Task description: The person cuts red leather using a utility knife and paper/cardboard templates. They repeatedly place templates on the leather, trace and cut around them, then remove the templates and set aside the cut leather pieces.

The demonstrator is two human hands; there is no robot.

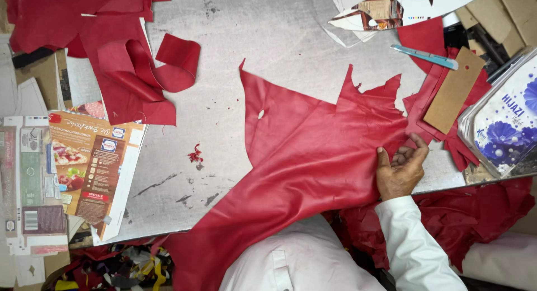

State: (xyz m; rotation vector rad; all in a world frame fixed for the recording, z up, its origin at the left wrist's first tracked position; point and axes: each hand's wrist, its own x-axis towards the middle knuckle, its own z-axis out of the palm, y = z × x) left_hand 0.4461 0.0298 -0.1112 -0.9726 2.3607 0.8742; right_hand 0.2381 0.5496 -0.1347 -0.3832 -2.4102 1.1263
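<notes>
Large red leather hide lies spread flat on the grey metal worktable, its lower end draping over the near table edge toward the person's white shirt. Ragged, notched upper edge at 12 o'clock; a small hole near the left edge.

Right hand rests at the hide's 3 o'clock edge. Fingers curled, thumb and fingertips pinching the leather margin where it meets a stack of cut red pieces; grip partly closed, holding the edge, likely to keep the sheet flat and taut. Left hand not in view.

At 2 o'clock of the hide: brown cardboard pattern lying atop the cut pieces, apparently weighting them. Just above it, a light blue utility knife, apart from the hand. At 3 o'clock, a clear plastic packet with blue flower print at the table edge.

At 10 o'clock: curled red leather offcuts. At 9 o'clock: flattened printed food carton. Small red scrap between carton and hide.
</notes>
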